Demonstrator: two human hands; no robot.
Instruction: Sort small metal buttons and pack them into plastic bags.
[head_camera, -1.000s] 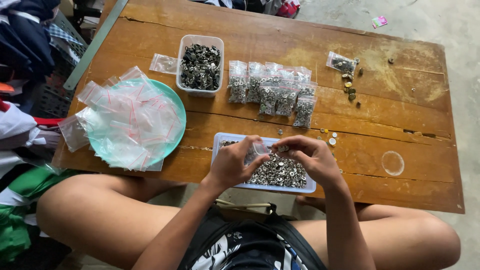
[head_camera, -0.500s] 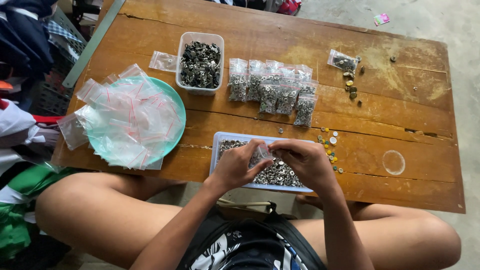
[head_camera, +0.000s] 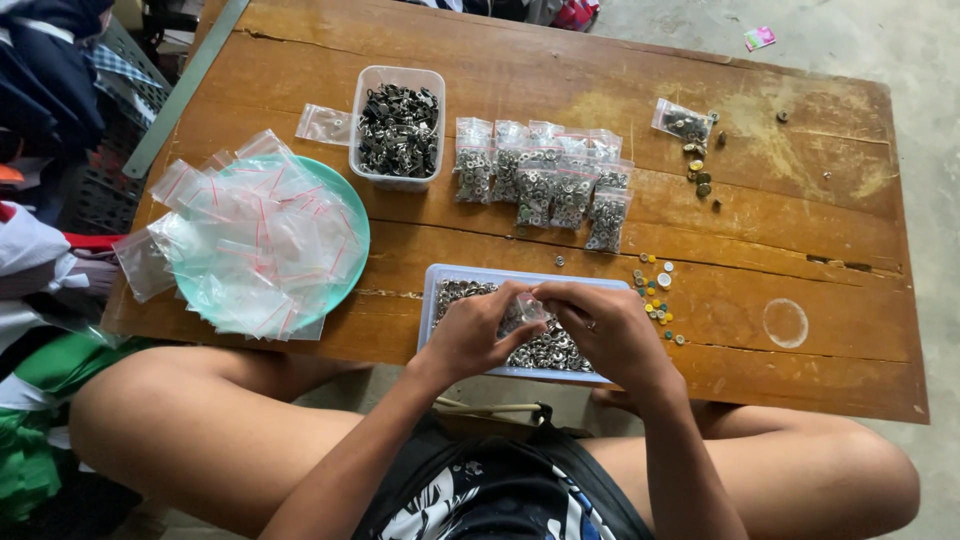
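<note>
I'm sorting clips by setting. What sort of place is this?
Probably a home or small-workshop packing spot: a worn wooden table, a heap of empty zip bags, filled bags of small metal rings, and clothes piled beside it.

A single head-worn camera looked steeply down, from close above, at the worn brown wooden table (head_camera: 760, 230) and the person's lap.
</note>
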